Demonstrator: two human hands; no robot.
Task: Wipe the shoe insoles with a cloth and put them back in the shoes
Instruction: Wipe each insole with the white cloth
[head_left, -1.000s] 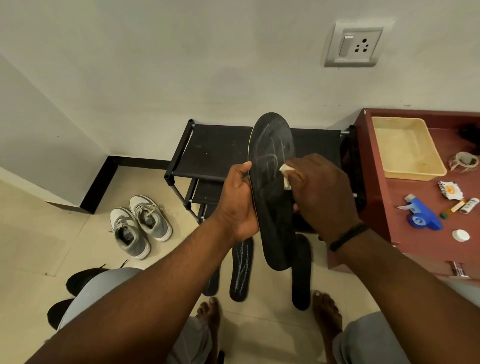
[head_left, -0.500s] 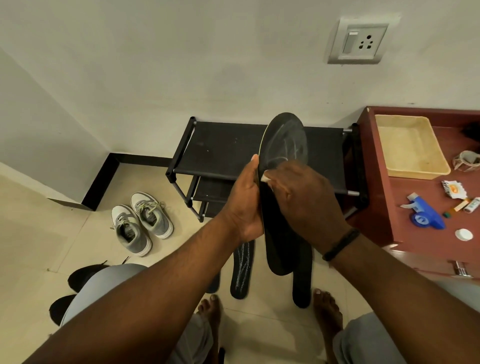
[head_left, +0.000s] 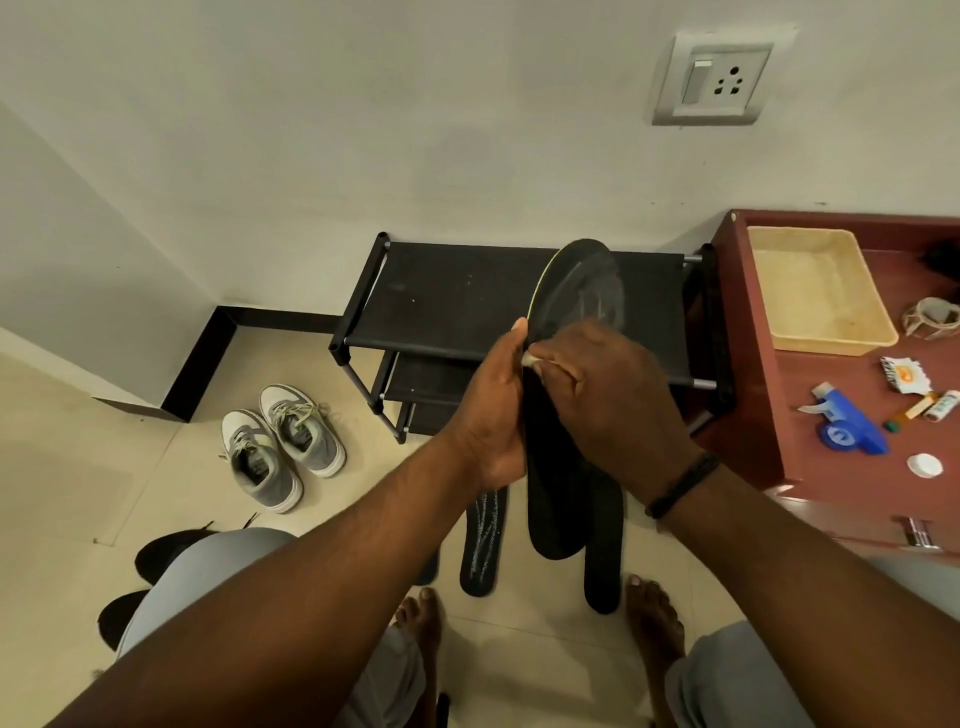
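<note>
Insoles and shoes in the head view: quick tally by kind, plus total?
Insoles held in the hands: 1
Insoles on the floor: 3 (one mostly hidden by the forearm)
Grey sneakers: 2
Black shoes, partly hidden by the knee: 2
Total: 8

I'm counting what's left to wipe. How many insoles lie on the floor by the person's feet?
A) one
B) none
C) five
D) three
D: three dark insoles lie on the floor while the left hand holds a fourth insole.
</note>
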